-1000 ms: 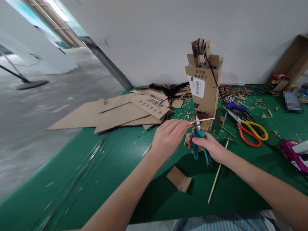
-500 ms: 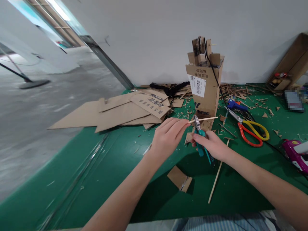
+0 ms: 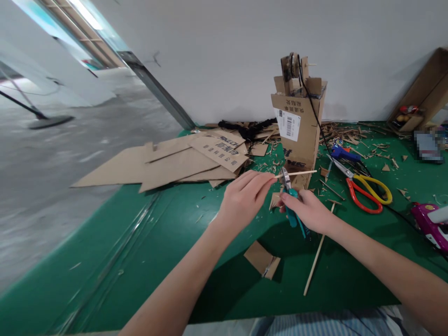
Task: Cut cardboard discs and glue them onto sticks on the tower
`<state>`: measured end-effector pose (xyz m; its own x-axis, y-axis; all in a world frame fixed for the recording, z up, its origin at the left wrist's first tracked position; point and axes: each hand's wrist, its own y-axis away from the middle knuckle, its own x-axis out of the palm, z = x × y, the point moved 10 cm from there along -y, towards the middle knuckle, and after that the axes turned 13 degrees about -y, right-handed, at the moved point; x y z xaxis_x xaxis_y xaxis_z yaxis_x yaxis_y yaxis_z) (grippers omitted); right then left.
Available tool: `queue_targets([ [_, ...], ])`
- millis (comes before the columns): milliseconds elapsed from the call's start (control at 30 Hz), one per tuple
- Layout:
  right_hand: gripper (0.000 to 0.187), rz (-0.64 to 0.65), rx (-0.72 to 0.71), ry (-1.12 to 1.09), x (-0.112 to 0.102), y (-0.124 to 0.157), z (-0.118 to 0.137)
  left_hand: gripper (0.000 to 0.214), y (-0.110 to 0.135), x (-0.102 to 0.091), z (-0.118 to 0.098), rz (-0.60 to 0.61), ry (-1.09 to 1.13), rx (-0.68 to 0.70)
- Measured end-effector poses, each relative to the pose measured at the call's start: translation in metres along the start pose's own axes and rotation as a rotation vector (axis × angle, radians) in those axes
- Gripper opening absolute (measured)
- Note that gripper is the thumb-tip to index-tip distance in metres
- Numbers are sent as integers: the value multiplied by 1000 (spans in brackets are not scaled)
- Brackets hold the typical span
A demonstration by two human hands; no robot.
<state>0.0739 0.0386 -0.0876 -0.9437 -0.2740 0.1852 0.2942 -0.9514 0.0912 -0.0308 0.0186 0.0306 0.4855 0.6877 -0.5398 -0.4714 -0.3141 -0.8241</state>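
Observation:
My left hand (image 3: 245, 196) pinches one end of a thin wooden stick (image 3: 303, 173), which points to the right. My right hand (image 3: 308, 210) is closed around teal-handled pliers (image 3: 291, 198), whose metal jaws meet the stick just beyond my left fingertips. Whether the jaws have cut into the wood I cannot tell. Behind the stick stands a tall cardboard box (image 3: 297, 126) with a label and a wheel-like part on top. A second wooden stick (image 3: 314, 266) lies below my right forearm, and a small cardboard piece (image 3: 261, 259) lies between my arms.
Flat cardboard sheets (image 3: 185, 163) are piled at the left on the green table (image 3: 140, 275). Scissors (image 3: 367, 186) with red and yellow handles and a purple glue gun (image 3: 430, 224) lie at the right. Cardboard scraps (image 3: 345, 133) litter the back; a black cord (image 3: 315, 112) hangs from the box.
The hands, stick and pliers stay almost in place, with the pliers' jaws still at the same spot on the stick. Only a very slight shift of the view shows.

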Motion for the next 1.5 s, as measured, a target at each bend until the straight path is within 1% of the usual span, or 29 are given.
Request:
queue_targets([
  [100, 42, 11, -29, 27, 1, 0, 3, 6, 1, 1, 0, 11, 17, -12],
  [267, 40, 16, -31, 88, 1, -3, 2, 8, 2, 2, 1, 28, 36, -32],
  [500, 40, 15, 104, -63, 6, -10, -15, 14, 9, 19, 9, 133, 15, -67],
  [667, 42, -13, 142, -52, 5, -12, -21, 16, 9, 23, 9, 164, 22, -64],
  [800, 44, 25, 129, 12, 7, -12, -21, 19, 8, 23, 14, 182, 10, -97],
  [967, 42, 13, 139, -24, 8, -11, -21, 21, 10, 29, 21, 236, 22, -150],
  [1167, 45, 24, 110, -2, 8, -9, -18, 18, 10, 28, 25, 203, 66, -176],
  [1267, 46, 9, 75, 34, 4, -6, -12, 18, 10, 32, 31, 227, 100, -227],
  [1333, 47, -12, 33, 99, -2, -4, -3, 19, 12, 38, 36, 260, 126, -273],
  [1400, 45, -51, -49, 253, -11, -1, 11, 22, 16, 49, 36, 340, 163, -295],
  [1433, 43, -71, -106, 366, -15, 0, 20, 23, 19, 57, 33, 404, 185, -288],
  [1500, 36, -98, -208, 604, -19, 4, 35, 23, 29, 77, 19, 580, 236, -236],
])
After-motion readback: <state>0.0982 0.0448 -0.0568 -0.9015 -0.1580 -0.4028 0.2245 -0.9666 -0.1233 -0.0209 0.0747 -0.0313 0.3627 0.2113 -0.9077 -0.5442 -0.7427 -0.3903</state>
